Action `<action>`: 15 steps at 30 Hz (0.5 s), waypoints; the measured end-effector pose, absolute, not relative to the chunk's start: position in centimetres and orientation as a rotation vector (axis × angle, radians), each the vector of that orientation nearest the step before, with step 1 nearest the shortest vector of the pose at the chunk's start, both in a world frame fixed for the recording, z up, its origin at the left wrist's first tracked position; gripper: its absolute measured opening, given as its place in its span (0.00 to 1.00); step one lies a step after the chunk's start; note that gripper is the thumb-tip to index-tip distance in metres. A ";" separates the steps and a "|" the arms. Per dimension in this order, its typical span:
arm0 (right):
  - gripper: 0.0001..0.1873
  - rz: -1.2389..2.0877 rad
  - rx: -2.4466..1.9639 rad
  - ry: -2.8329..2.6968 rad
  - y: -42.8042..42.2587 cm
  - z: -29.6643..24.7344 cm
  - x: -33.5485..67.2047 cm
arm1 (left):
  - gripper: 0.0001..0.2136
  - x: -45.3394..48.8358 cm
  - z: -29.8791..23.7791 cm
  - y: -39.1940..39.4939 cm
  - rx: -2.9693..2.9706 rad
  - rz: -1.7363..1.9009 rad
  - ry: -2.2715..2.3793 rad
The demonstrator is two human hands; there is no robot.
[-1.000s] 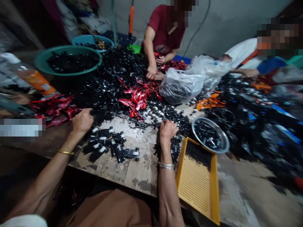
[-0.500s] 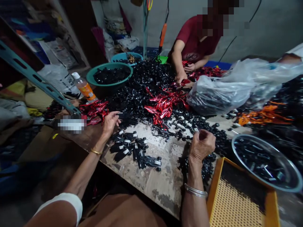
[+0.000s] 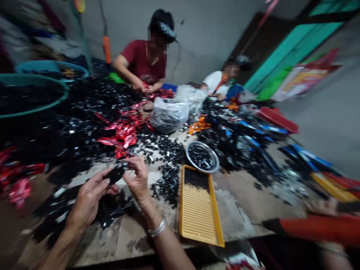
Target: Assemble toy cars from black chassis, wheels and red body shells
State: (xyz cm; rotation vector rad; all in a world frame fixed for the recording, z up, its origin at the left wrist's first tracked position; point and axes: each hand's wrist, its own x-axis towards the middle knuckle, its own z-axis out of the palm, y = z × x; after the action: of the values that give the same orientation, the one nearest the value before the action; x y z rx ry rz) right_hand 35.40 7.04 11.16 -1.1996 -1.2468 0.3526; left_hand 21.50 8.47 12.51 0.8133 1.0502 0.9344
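Two bare hands work close together near the front edge of the counter [image 3: 112,245], with a small black plastic piece [image 3: 116,174], slightly blurred, held between them. The left hand [image 3: 88,198] has its grip clamped on one end of the piece, and the right hand [image 3: 137,178], wearing a silver bangle [image 3: 156,228], has its grip clamped on the other. More black pieces [image 3: 111,212] lie under the left hand, while a loose heap of small black parts [image 3: 165,183] sits just beside the right hand. Beyond them, a great black mass of parts [image 3: 70,120] spreads across the counter, with red foil strips [image 3: 122,133] lying on top. To the right of the loose heap lies a perforated yellow tray [image 3: 198,208], and a metal bowl [image 3: 202,156] of black parts stands just past its far end. A clear plastic bag [image 3: 168,115] sits near the far edge, and a green basin [image 3: 66,90] is at the left. At the far edge, a co-worker in a maroon shirt [image 3: 143,62] has both hands [image 3: 142,87] among red strips, and another in a white shirt [image 3: 215,83] sits farther right. A red sleeve [image 3: 315,227] from a third person reaches in at the right.
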 end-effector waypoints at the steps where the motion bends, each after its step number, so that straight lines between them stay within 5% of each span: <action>1: 0.09 0.300 -1.208 -1.238 7.0 11.2 35.5 | 0.24 21.9 12.1 8.3 0.810 0.907 1.060; 6: 0.10 0.061 -1.181 -1.292 6.9 11.1 35.9 | 0.20 22.5 11.1 8.2 0.825 0.762 1.074; 15: 0.08 0.198 -1.283 -1.274 6.8 10.5 35.6 | 0.19 24.3 11.6 8.4 0.795 0.964 1.096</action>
State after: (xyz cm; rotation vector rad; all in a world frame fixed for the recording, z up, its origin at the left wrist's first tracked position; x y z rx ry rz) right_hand 35.57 6.78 10.49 -1.2828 -1.2738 0.1977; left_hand 24.28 8.44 11.58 0.7953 1.0963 0.9637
